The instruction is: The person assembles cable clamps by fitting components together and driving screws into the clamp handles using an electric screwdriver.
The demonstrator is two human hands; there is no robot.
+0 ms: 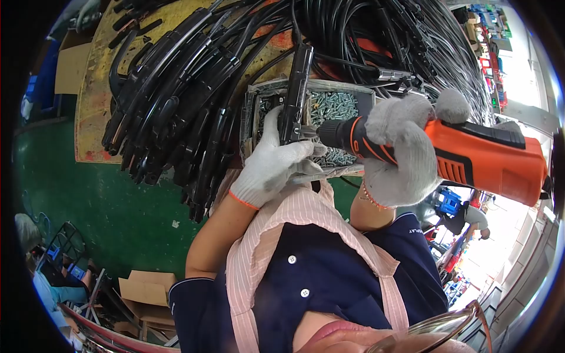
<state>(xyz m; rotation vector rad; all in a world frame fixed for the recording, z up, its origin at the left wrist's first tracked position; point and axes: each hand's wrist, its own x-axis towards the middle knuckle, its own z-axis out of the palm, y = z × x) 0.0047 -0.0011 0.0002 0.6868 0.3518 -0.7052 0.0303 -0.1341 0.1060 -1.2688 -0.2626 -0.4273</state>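
My left hand (pixel 272 165), in a white knit glove, is closed around the lower end of a long black plastic housing (pixel 298 82) with a cable at its top. My right hand (pixel 402 150), also gloved, grips an orange and black cordless screwdriver (pixel 482 157). Its bit points left and meets the side of the housing near my left fingertips. I cannot tell whether a screw sits at the tip. Beneath the housing is a worn divided tray (pixel 369 100), with many small silvery screws (pixel 335 109) in it.
Black housings with cables (pixel 170 100) are heaped on the left of the yellow worktable (pixel 97 112). Thick bundles of black cable (pixel 435 35) cover its right side. Cardboard boxes (pixel 147 294) stand on the green floor. Other people (pixel 471 220) are farther off.
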